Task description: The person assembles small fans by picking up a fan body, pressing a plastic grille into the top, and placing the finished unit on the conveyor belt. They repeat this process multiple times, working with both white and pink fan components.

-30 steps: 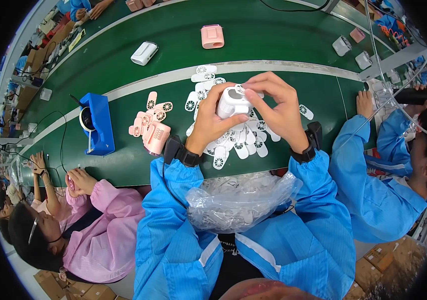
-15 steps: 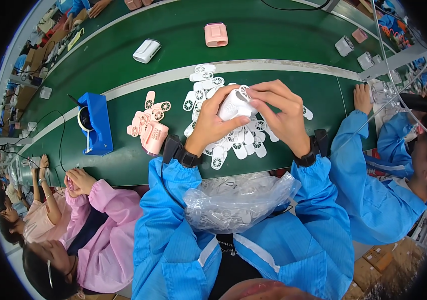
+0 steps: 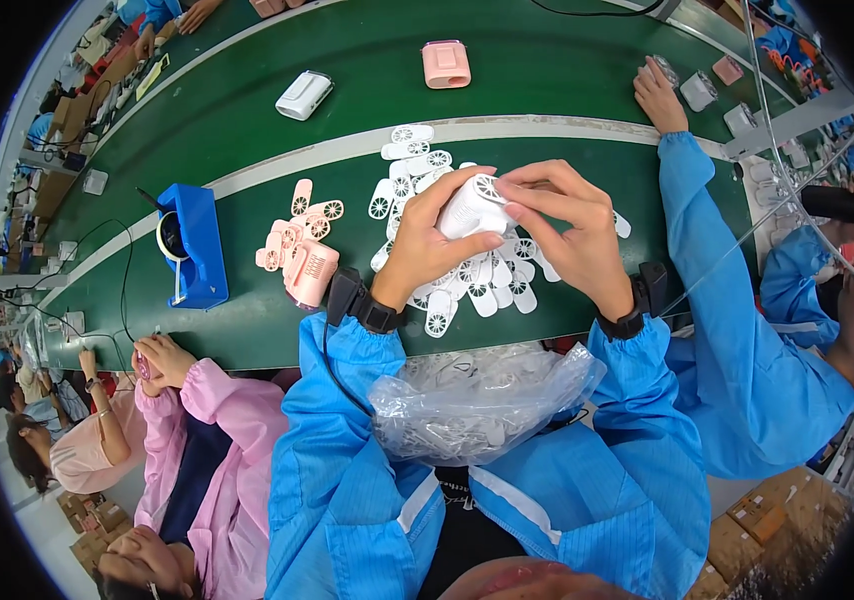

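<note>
My left hand (image 3: 422, 245) is wrapped round a white plastic housing (image 3: 465, 212) with rows of small slots, held tilted above the table. Against its upper right end sits a white cover plate with a round spoked grille (image 3: 489, 189). The thumb and fingers of my right hand (image 3: 572, 225) are closed on that plate's edge; part of it is hidden by the fingers. Under both hands spreads a pile of loose white cover plates (image 3: 437, 312). To the left lie several pink cover plates (image 3: 302, 197) beside a pink housing (image 3: 311, 273).
A blue tape dispenser (image 3: 209, 245) stands at left. Beyond a pale rail (image 3: 347, 157), the green belt (image 3: 377, 90) carries a white housing (image 3: 304, 95) and a pink one (image 3: 446, 65). A clear plastic bag (image 3: 482, 405) lies at my lap. Co-workers sit on both sides.
The cover plate now lies flatter against the white housing. The housings on the belt have shifted slightly right. The right-hand co-worker's arm has reached forward over the belt.
</note>
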The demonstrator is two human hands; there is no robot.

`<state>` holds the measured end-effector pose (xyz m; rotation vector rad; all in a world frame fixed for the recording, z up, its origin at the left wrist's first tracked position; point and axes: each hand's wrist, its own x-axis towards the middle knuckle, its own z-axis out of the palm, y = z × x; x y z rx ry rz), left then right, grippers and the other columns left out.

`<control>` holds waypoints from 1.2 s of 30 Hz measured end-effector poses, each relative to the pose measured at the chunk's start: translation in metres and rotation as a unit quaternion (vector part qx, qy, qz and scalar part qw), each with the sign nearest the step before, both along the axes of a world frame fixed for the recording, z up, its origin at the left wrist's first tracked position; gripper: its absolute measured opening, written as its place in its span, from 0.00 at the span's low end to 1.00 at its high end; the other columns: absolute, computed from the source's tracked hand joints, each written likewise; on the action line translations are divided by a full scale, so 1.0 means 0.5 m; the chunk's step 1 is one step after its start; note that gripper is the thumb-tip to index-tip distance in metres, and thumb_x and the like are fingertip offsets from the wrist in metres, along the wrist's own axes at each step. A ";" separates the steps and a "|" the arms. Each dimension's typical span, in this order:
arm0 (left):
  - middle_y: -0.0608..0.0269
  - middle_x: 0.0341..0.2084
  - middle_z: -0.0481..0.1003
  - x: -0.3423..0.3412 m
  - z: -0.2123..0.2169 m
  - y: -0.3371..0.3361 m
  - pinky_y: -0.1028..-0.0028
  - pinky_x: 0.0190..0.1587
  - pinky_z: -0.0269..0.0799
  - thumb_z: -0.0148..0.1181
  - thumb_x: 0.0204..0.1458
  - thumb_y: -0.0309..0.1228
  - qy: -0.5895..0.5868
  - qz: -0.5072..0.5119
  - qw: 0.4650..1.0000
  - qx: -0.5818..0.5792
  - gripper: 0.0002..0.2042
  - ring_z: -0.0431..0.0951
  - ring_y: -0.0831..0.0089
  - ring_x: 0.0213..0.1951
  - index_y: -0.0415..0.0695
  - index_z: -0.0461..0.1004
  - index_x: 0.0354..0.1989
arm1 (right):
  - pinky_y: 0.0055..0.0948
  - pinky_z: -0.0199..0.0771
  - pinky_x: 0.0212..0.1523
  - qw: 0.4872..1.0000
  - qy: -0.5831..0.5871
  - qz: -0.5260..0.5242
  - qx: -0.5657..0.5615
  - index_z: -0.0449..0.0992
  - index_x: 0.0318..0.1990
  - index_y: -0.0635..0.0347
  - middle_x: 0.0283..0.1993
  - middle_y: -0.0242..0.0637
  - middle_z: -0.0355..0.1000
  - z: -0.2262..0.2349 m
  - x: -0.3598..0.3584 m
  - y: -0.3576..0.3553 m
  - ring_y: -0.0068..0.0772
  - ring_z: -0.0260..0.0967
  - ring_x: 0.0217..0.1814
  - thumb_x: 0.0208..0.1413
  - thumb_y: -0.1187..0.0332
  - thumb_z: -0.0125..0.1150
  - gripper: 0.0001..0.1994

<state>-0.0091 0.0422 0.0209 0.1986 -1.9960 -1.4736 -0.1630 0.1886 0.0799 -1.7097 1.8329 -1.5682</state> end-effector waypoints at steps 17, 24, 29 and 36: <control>0.49 0.52 0.75 -0.014 -0.007 0.023 0.64 0.58 0.75 0.70 0.61 0.36 -0.053 0.013 0.977 0.204 0.26 0.79 0.64 0.54 0.41 0.64 0.61 | 0.41 0.76 0.62 0.999 0.026 -0.039 0.007 0.70 0.69 0.63 0.62 0.49 0.72 -0.072 0.072 -0.007 0.50 0.73 0.63 0.38 0.73 0.84 0.45; 0.43 0.47 0.76 -0.005 -0.026 0.010 0.60 0.57 0.71 0.55 0.65 0.51 0.210 0.051 0.964 0.152 0.29 0.78 0.61 0.48 0.36 0.61 0.58 | 0.40 0.78 0.57 0.999 -0.007 -0.032 -0.004 0.71 0.64 0.64 0.59 0.49 0.73 -0.079 0.095 -0.028 0.49 0.76 0.58 0.33 0.70 0.86 0.44; 0.43 0.46 0.75 -0.006 -0.027 0.013 0.62 0.55 0.71 0.56 0.63 0.49 0.224 0.069 0.963 0.136 0.27 0.76 0.62 0.46 0.36 0.61 0.56 | 0.40 0.79 0.55 0.999 0.032 -0.026 -0.026 0.71 0.64 0.64 0.57 0.49 0.75 -0.090 0.089 -0.035 0.49 0.77 0.56 0.33 0.69 0.87 0.45; 0.45 0.42 0.77 0.008 -0.028 -0.011 0.66 0.50 0.69 0.55 0.62 0.46 0.225 0.142 0.962 0.064 0.26 0.76 0.63 0.45 0.35 0.63 0.55 | 0.40 0.80 0.55 0.999 0.010 -0.029 -0.019 0.73 0.62 0.65 0.56 0.48 0.76 -0.075 0.102 -0.047 0.47 0.79 0.56 0.32 0.67 0.88 0.44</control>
